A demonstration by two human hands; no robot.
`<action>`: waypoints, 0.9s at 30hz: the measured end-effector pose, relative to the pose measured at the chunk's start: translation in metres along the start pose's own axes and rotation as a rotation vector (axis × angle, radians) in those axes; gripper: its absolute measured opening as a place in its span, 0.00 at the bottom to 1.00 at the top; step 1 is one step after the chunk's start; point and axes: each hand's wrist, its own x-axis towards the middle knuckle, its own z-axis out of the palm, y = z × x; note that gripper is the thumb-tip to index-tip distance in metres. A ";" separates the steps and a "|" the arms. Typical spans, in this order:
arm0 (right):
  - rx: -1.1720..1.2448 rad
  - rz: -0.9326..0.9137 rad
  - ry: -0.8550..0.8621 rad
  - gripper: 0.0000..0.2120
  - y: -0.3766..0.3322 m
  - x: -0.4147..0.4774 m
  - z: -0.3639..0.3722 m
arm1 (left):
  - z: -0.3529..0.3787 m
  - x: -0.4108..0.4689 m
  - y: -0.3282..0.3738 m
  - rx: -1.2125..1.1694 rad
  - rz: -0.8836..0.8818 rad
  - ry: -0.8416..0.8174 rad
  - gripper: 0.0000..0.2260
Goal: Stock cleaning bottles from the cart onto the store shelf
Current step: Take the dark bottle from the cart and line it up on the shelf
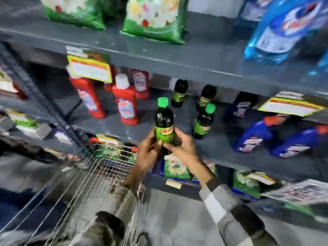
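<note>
Holding a dark bottle (164, 122) upright between both hands, the person has it raised in front of the middle shelf (110, 126), just above its front edge. The left hand (148, 153) wraps the lower left side, and the right hand (181, 147) wraps the lower right; the fingers (178, 134) of both are clamped on the green label, with the thumbs meeting at the base. The green cap points up.

The step in hand looks like the placing one: the bottle is out of the cart (110, 167), which stands low and to the left against the shelving, and is not yet set down.

Three matching bottles (203, 121) already stand on that shelf, to the right and further back. Red bottles (125, 103) stand to the left, blue ones (255, 137) to the right.

The next move probably calls for carrying the bottle forward and a little right, into the bare patch just beside the nearest matching one, lowering it flat on its base, and only then letting the fingers part. The risk I judge likeliest is knocking that neighbour over. Motion blur hides what else is in the cart.
</note>
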 end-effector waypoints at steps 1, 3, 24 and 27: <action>-0.004 -0.001 0.063 0.32 0.002 0.008 -0.007 | 0.004 0.015 0.000 0.064 0.025 -0.034 0.23; 0.049 0.013 0.150 0.35 0.003 0.022 -0.018 | 0.011 0.043 0.000 0.157 0.057 -0.080 0.29; 0.063 0.078 0.300 0.45 0.078 0.109 0.005 | 0.032 0.122 -0.050 0.297 -0.065 -0.133 0.35; -0.023 0.078 0.302 0.47 0.091 0.109 0.007 | 0.033 0.120 -0.047 0.286 -0.072 -0.152 0.32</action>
